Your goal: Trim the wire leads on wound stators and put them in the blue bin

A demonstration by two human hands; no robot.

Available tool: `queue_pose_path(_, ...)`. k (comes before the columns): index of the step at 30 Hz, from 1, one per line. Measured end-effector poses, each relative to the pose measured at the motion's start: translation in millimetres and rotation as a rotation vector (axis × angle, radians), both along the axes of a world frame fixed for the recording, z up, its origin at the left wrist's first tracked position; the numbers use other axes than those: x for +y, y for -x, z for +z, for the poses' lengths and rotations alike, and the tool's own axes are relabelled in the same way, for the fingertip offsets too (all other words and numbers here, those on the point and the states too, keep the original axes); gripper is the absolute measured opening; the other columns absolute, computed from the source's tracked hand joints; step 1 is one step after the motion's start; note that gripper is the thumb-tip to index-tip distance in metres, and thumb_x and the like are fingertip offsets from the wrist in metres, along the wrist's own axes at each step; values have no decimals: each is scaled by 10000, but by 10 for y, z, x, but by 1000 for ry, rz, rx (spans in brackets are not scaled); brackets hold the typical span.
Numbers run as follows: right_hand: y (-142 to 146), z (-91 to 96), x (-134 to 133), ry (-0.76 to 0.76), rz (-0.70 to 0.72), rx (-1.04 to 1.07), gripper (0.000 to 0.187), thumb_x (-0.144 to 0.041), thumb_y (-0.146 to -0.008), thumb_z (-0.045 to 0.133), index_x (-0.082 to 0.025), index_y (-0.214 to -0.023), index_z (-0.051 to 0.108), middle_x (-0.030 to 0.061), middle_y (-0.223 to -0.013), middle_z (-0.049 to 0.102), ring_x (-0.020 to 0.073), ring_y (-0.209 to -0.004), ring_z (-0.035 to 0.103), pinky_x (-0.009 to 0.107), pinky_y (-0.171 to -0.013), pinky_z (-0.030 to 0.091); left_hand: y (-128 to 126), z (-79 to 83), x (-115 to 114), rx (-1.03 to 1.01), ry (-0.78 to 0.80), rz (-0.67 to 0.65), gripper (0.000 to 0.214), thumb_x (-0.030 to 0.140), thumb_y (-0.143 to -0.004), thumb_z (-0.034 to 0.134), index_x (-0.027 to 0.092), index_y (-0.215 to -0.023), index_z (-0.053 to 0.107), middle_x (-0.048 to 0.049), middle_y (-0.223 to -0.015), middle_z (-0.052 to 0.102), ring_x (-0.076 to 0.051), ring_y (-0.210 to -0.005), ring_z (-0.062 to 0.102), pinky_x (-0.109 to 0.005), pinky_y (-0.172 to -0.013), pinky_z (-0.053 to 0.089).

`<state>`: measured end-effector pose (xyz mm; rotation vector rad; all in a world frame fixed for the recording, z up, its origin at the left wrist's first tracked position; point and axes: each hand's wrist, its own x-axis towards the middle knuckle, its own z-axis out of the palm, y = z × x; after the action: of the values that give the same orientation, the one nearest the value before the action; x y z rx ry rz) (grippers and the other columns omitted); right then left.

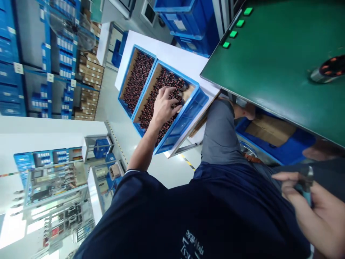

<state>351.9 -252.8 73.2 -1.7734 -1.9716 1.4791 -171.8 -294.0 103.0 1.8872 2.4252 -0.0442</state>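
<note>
My left hand (163, 104) reaches out to the side into a blue bin (188, 111) filled with small dark, copper-wound parts (155, 102). Its fingers curl down onto the pile and pinch one dark part at the fingertips. My right hand (309, 205) is at the lower right, close to my dark blue shirt. It is closed round a small hand tool (306, 181) with a teal handle and a metal head. My grey trouser leg (219, 133) lies between the two hands.
A second blue bin (134, 77) of the same parts stands beside the first on a white table (172, 54). A green worktop (277, 61) with green buttons (236, 23) carries a round wound part (327, 70). Under it sits a cardboard box (269, 129). Blue crates (185, 18) and shelving (54, 64) stand beyond.
</note>
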Motion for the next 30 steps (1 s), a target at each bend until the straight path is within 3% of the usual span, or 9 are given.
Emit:
queue_pose_path(4,128,68,68,162,37,70,216,-621,-792,659,-523,-943,778,42,-1005,795,291,-925,731,507,-863,580,-10,-135,-136,25,77,81,461,612,-1019,579,227,-1086,824,-68,-1766,380,-418,-1650,252,-679,-1347,267)
queue_pose_path(9,111,5,51,255,11,66,284,-656,-746,684,-481,-937,800,72,-1041,790,322,-986,727,559,-1022,548,-20,-122,-386,75,161,150,600,740,-1019,502,232,-1177,778,-79,-1817,276,-428,-1700,127,-717,-1361,160)
queue_pose_path(13,33,-35,23,268,1,73,290,-634,-775,686,-442,-960,801,64,-1054,784,296,-1021,722,509,-1043,546,-44,28,-467,83,200,157,567,720,-1021,504,241,-1173,766,-80,-1788,345,-420,-1690,197,-719,-1354,202)
queue_pose_path(16,25,-19,13,276,17,99,321,-612,-850,659,-373,-1023,787,58,-1028,767,238,-936,704,429,-970,556,-169,240,-331,72,88,144,510,708,-993,550,272,-1149,764,-42,-1759,403,-413,-1677,243,-728,-1353,227)
queue_pose_path(20,116,26,21,221,65,204,346,-524,-968,568,-265,-1107,751,50,-1086,750,177,-963,679,328,-932,528,-694,449,177,-88,-190,103,529,767,-946,577,332,-1210,719,-4,-1673,513,-365,-1670,275,-646,-1373,293)
queue_pose_path(23,202,122,19,180,144,247,304,-406,-1000,528,-218,-1142,721,22,-983,715,115,-831,621,273,-843,497,-1349,384,768,-291,-290,-85,602,757,-982,558,352,-1423,627,-33,-1623,541,-286,-1577,442,-524,-1339,406)
queue_pose_path(27,250,360,-34,172,251,297,275,-245,-982,530,-219,-1206,686,-40,-800,602,68,-678,507,247,-745,436,-2147,-76,1656,-464,-274,-388,608,670,-987,634,338,-1492,573,-37,-1679,460,-255,-1543,443,-469,-1297,446)
queue_pose_path(30,185,451,-115,177,249,345,289,-195,-967,534,-233,-1212,683,-48,-774,565,70,-676,492,256,-751,429,-2403,-543,2204,-544,-163,-353,577,562,-872,825,338,-1372,644,-25,-1639,499,-267,-1410,536,-510,-1226,520)
